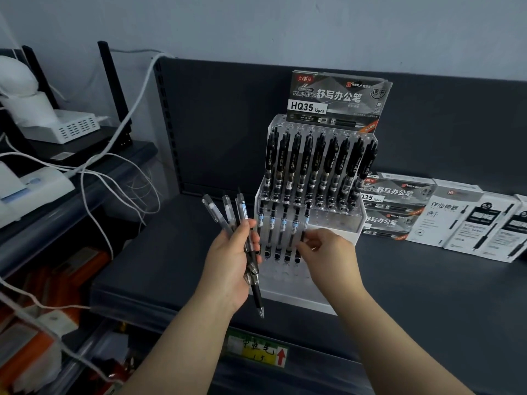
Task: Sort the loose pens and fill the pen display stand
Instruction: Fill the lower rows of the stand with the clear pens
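The pen display stand (336, 223) stands just beyond my fingers, with empty front holes to the right of them. My left hand (228, 260) clamps the loose pens (228, 215), fanned upward beside it. My right hand (328, 252), nearer those holes, pinches the fifth front-row pen (306, 215), which stands upright.

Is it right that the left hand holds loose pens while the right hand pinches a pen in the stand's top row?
Not quite. In the head view the right hand pinches a pen in the stand's lower front row, not the top row. The left hand does hold the loose pens.
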`<state>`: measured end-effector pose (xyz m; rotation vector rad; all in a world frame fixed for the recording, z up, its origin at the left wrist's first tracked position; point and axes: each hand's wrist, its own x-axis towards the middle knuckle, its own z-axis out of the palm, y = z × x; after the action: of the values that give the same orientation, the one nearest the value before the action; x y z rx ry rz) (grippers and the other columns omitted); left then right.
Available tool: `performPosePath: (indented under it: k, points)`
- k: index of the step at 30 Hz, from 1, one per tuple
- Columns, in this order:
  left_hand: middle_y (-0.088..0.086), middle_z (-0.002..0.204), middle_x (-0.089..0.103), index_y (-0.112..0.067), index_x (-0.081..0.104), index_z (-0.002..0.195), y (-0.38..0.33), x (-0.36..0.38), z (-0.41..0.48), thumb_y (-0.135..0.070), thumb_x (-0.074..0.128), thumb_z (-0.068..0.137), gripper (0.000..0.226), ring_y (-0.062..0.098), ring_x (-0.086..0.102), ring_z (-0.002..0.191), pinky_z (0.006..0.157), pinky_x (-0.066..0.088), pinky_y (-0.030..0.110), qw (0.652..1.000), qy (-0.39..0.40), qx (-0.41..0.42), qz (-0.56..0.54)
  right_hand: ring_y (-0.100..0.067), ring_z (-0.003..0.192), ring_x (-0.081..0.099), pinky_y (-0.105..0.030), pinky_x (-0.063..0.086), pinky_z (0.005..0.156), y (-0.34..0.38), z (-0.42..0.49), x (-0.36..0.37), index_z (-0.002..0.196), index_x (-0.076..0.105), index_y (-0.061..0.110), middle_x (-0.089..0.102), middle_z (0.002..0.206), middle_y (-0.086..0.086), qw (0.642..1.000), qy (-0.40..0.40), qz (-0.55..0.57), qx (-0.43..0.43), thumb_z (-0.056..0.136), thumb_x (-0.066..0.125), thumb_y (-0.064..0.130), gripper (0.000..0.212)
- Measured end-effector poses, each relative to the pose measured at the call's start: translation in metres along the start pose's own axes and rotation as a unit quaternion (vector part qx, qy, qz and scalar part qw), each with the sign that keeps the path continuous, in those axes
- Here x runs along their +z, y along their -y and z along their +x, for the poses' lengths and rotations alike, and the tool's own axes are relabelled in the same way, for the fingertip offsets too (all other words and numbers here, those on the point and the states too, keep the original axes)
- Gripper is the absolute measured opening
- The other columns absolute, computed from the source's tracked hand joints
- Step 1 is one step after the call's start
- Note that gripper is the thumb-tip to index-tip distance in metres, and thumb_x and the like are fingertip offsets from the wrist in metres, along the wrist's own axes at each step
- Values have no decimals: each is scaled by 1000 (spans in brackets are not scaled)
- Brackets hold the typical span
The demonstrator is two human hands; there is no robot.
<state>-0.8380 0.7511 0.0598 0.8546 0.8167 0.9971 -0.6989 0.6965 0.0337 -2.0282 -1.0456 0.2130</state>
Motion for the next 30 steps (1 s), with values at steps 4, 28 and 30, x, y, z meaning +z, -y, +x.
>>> performPosePath:
  k: [4,28,30]
  points:
    - [-3,65,55,-14,65,86,-2,1,-1,-20,50,96,18,11,48,61,57,40,26,1000,6,-4,2,-18,63,60,-31,49,60,0,2,2,94,69,18,68,78,4,1000,8,-15,0,88,52,17,18]
    - [-2,65,57,-13,66,89,4,4,-2,-19,51,96,17,10,50,61,57,41,25,1000,11,-13,2,-31,68,57,-29,32,50,-3,5,8,67,50,9,57,65,-8,990,14,-137,-29,88,48,24,26]
    - [-2,66,57,-13,66,90,5,4,-3,-19,52,96,17,10,50,61,56,41,25,1000,13,-13,8,-29,68,56,-28,30,49,-3,5,8,69,48,13,54,66,-3,988,11,-150,-38,89,47,26,24]
